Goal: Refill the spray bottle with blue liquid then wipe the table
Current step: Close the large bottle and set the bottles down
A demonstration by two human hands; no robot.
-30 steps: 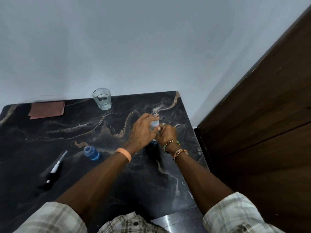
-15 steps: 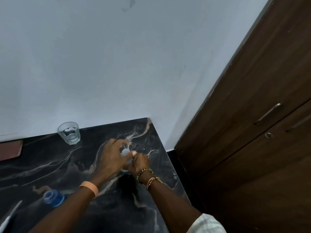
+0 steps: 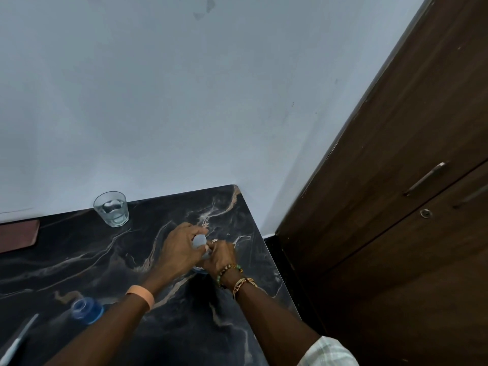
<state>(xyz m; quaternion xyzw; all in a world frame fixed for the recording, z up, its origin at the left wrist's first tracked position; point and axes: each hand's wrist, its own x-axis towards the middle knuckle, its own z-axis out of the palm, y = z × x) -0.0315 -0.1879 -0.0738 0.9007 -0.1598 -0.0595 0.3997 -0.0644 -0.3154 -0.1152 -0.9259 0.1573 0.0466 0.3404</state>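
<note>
On the black marble table (image 3: 79, 260), near its right edge, both hands close around a small container with a white cap (image 3: 200, 241). My left hand (image 3: 179, 253) curls over the cap from the left. My right hand (image 3: 220, 256) grips the lower part from the right, hiding most of the body; only a sliver of blue shows below. An open bottle of blue liquid (image 3: 85, 310) stands at the lower left. A thin white-tipped spray tube (image 3: 17, 339) lies at the bottom left corner.
A clear glass (image 3: 111, 208) holding water stands at the table's back edge by the wall. A reddish-brown cloth (image 3: 17, 235) lies at the far left. A dark wooden cabinet (image 3: 396, 233) with handles rises to the right of the table.
The head camera has tilted up and right, showing more wall and cabinet. Both hands remain around the small capped container at the same spot on the table.
</note>
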